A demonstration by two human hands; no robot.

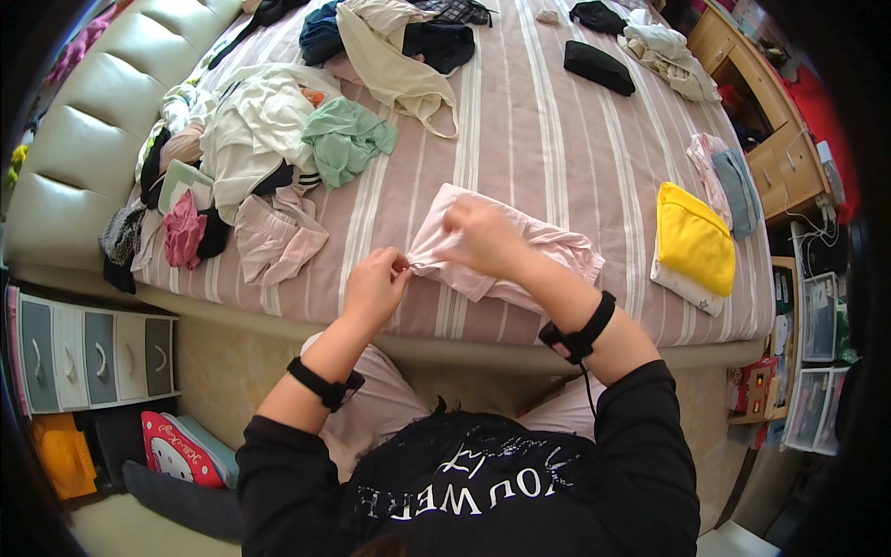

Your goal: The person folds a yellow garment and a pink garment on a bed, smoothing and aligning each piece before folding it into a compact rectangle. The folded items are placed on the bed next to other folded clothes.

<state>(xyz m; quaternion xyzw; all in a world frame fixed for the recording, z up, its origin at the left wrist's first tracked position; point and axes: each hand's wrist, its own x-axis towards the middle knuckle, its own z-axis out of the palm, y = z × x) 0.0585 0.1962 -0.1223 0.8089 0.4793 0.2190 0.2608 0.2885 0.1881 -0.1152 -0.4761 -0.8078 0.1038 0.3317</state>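
Note:
A pale pink garment (pixel 480 282) lies partly folded near the front edge of the bed, its gathered, elastic-looking end pointing right. My left hand (pixel 378 284) pinches its lower left corner between thumb and fingers. Over the left part of the same cloth is my right hand (pixel 480 233), blurred, with fingers bent down; whether it grips the fabric cannot be made out. Left of my hands rests a crumpled pair of pale pink shorts (pixel 275 237). Farther right, a folded yellow garment (pixel 696 237) sits on a folded white one (pixel 686 289).
A heap of white clothes (pixel 257 132) with a mint green garment (pixel 348 139) covers the left of the striped bed (pixel 515 139). A cream camisole (pixel 397 69) and dark clothes lie at the back. A folded black item (pixel 598 67) and folded blue-grey garment (pixel 736 191) are at right.

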